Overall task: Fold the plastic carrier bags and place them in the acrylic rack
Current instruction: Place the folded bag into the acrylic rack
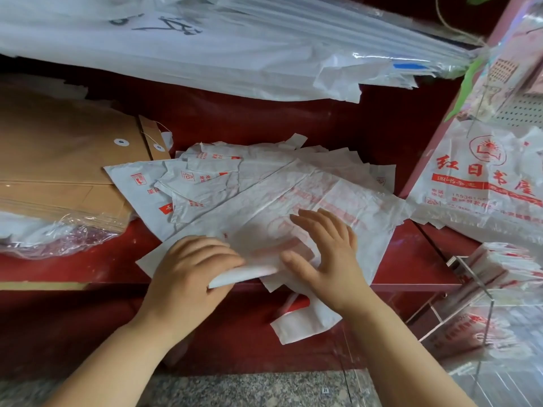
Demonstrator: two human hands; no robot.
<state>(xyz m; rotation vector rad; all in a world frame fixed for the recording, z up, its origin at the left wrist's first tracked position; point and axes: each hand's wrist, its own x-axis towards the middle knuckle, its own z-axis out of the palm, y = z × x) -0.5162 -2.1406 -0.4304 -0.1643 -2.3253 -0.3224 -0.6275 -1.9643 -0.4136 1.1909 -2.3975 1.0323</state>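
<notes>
A white plastic carrier bag (320,210) with faint red print lies flat on the red shelf, on top of a loose pile of similar bags (205,177). My left hand (191,265) grips the bag's near folded edge, fingers curled over it. My right hand (326,245) lies flat on the bag with straight, spread fingers, pressing it down. The clear acrylic rack (470,289) stands at the lower right and holds folded bags (505,265). One bag handle (305,321) hangs over the shelf's front edge below my right hand.
Brown string-tie envelopes (73,160) are stacked at the left, partly in clear wrap. A large bundle of white bags (205,48) hangs overhead. A printed bag (484,183) hangs at the right. The red shelf edge (88,271) runs in front; grey stone floor (249,389) below.
</notes>
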